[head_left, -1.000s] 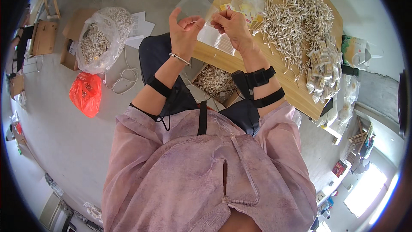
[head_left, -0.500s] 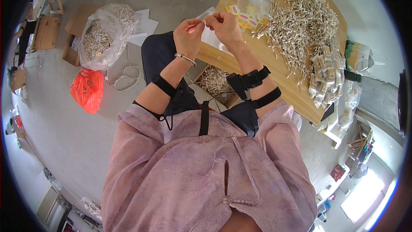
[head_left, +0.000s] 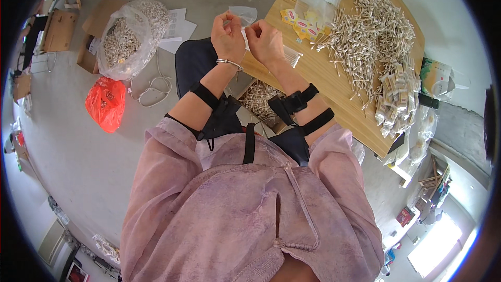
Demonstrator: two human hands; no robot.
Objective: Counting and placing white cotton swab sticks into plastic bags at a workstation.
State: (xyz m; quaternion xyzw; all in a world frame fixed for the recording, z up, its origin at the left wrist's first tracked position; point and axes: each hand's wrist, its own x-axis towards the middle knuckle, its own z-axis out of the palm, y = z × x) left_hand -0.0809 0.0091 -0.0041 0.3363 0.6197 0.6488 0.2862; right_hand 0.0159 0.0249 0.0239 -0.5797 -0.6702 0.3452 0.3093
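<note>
Both hands have shifted leftward against the table (head_left: pixel 334 91) and a little nearer the body: the right hand (head_left: pixel 266 44), which was over the table corner a second ago, now sits across its edge, close beside the left hand (head_left: pixel 228 40). Between them, the clear bag (head_left: pixel 245 14) has changed too. Earlier it stood up as a broad flat sheet ahead of the fingers; now only a smaller, foreshortened part shows just beyond the left fingertips, with a pale bit in the gap between the hands. That suggests the bag itself is being worked by the fingers.

On the left hand, thumb and forefinger are pinched together and seem to have hold of the film. On the right, the fingers are curled with thumb close to forefinger, right at the film, but whether they grip it I cannot tell.

With the right hand moved over, a neat row of cotton swabs (head_left: pixel 293 57) shows on the table just right of that wrist. Farther right of the hands lie yellow cards (head_left: pixel 308 25), then a big loose pile of swabs (head_left: pixel 360 31).
</note>
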